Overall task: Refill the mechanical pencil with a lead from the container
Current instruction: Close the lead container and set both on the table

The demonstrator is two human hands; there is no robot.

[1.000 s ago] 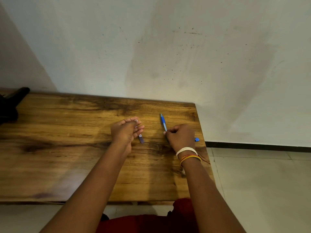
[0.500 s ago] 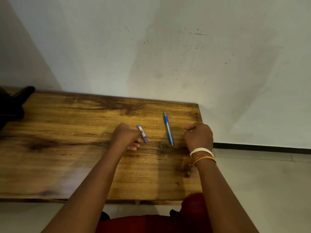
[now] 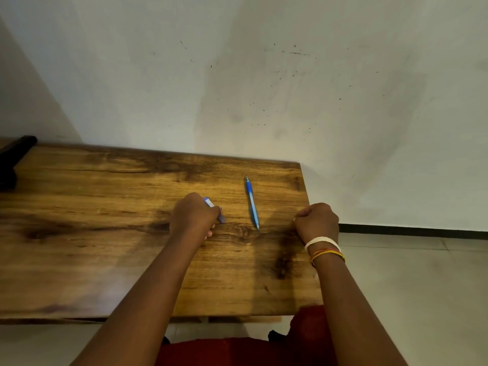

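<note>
A blue mechanical pencil (image 3: 252, 204) lies alone on the wooden table (image 3: 105, 247), tip pointing away from me. To its left, my left hand (image 3: 194, 215) rests on the small blue and white lead container (image 3: 210, 202), fingers curled over it, so that only its two ends show. My right hand (image 3: 317, 220) is a closed fist at the table's right edge, well clear of the pencil. Nothing shows between its fingers. Several bangles sit on that wrist.
A black object (image 3: 13, 159) sits at the table's far left corner. A stained wall rises directly behind the table. The right edge of the table drops to tiled floor (image 3: 409, 286). My red clothing shows below the near edge.
My right hand let go of the pencil and moved right to the table's edge. The container was laid on the table, and my left hand now covers it.
</note>
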